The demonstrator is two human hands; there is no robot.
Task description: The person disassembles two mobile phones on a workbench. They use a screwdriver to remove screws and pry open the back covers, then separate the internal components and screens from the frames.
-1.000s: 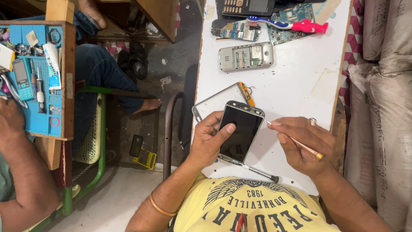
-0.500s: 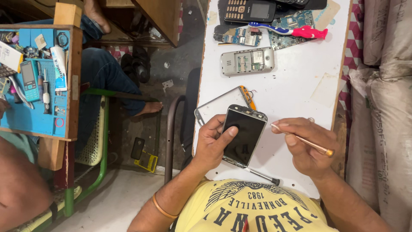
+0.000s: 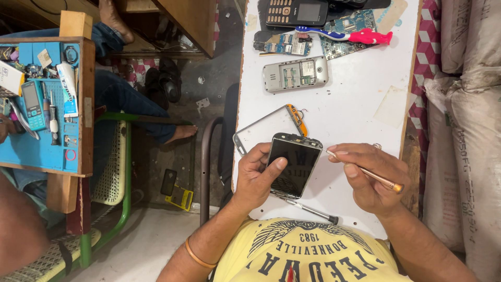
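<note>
Black-screened smartphone (image 3: 293,164) held over the white table (image 3: 360,99), gripped in the left hand (image 3: 257,177), fingers curled behind, thumb pressed on the glass. Right hand (image 3: 370,175) pinched around one brass-tipped tool (image 3: 365,171), tip touching the phone's upper right corner. Both forearms angled in from the bottom edge. Beyond: one clear frame (image 3: 269,128), one opened grey handset (image 3: 295,74), one keypad phone (image 3: 296,12), two circuit boards (image 3: 313,39), one pen-like tool (image 3: 310,210).

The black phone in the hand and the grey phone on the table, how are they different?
The black phone is gripped by the left hand; the grey phone lies alone on the white table. The black one shows a dark glass screen, the grey one its opened back. The black one looks larger. Both are rectangular.
</note>
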